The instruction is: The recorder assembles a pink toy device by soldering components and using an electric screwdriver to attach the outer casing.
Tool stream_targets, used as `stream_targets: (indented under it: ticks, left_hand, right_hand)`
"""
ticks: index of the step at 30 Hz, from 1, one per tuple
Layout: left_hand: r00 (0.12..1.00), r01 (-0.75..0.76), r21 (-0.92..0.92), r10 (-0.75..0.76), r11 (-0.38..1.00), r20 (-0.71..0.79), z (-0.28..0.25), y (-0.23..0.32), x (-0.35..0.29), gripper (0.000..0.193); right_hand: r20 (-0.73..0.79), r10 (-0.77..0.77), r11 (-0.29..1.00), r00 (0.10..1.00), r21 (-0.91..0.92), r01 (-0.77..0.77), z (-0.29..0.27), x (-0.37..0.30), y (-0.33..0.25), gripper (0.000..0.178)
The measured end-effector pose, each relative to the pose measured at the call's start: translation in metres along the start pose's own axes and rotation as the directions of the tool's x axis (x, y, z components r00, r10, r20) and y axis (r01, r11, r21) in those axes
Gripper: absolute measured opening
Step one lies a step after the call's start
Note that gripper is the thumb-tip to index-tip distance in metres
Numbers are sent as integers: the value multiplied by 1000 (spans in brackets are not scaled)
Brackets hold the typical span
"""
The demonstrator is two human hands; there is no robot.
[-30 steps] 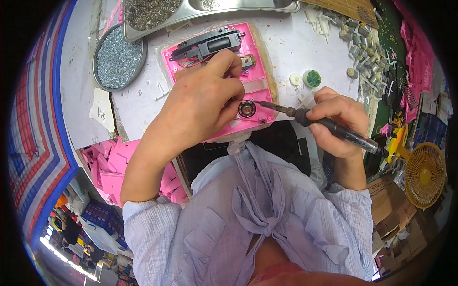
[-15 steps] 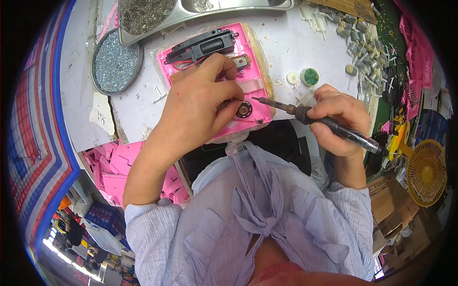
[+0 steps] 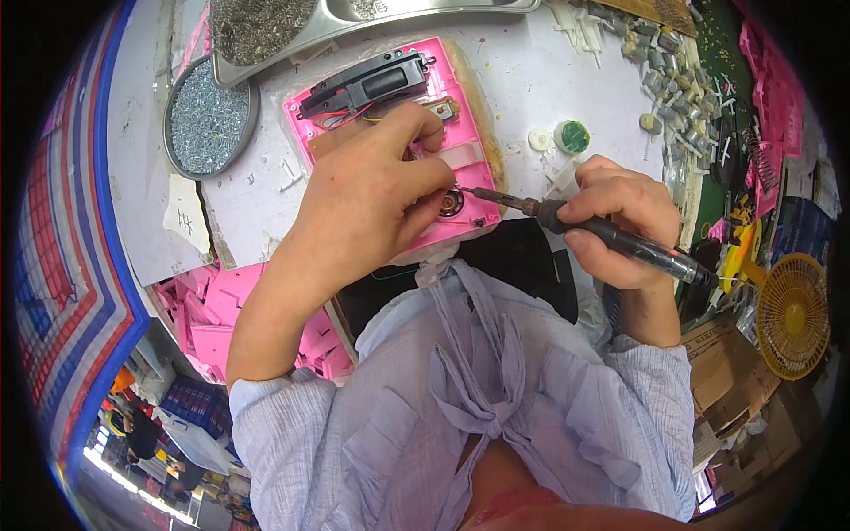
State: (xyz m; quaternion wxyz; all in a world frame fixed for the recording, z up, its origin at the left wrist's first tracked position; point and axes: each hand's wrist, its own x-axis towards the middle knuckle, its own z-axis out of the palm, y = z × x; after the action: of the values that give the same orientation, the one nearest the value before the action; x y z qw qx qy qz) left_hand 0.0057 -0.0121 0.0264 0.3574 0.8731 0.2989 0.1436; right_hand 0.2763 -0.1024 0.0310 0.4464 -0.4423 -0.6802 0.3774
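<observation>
Right hand (image 3: 624, 212): grips soldering iron (image 3: 593, 228) by the handle, thumb against fingers. Iron: slants up and left, tip just beside speaker (image 3: 452, 204); cannot tell if touching. Left hand (image 3: 354, 190): reaches across pink casing (image 3: 465, 133), thumb and fingers bent in close together near speaker; cannot tell any pinched item. Casing: lies open on table (image 3: 257, 208). Holds black module (image 3: 385, 84) at far end, speaker at near end. Right of casing: green tub (image 3: 572, 137). Left: round dish (image 3: 255, 106) of small silvery parts (image 3: 208, 119).
</observation>
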Motion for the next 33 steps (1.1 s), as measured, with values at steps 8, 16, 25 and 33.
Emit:
stream_targets:
  ticks: [8, 16, 25, 33]
  left_hand:
    - [1000, -15, 25, 15, 1000, 24, -1, -2, 1, 23]
    - [999, -51, 60, 50, 997, 17, -2, -1, 2, 26]
    - [994, -112, 177, 112, 978, 10, -2, 3, 6, 24]
    - [993, -120, 242, 119, 963, 15, -2, 8, 4, 22]
  right_hand:
    - [25, 31, 1000, 999, -5, -31, -1, 3, -2, 24]
    - [43, 33, 999, 999, -15, -32, 1, 5, -2, 23]
    - [44, 64, 994, 997, -97, -60, 3, 12, -14, 23]
    - [-102, 180, 983, 978, -5, -181, -13, -4, -34, 21]
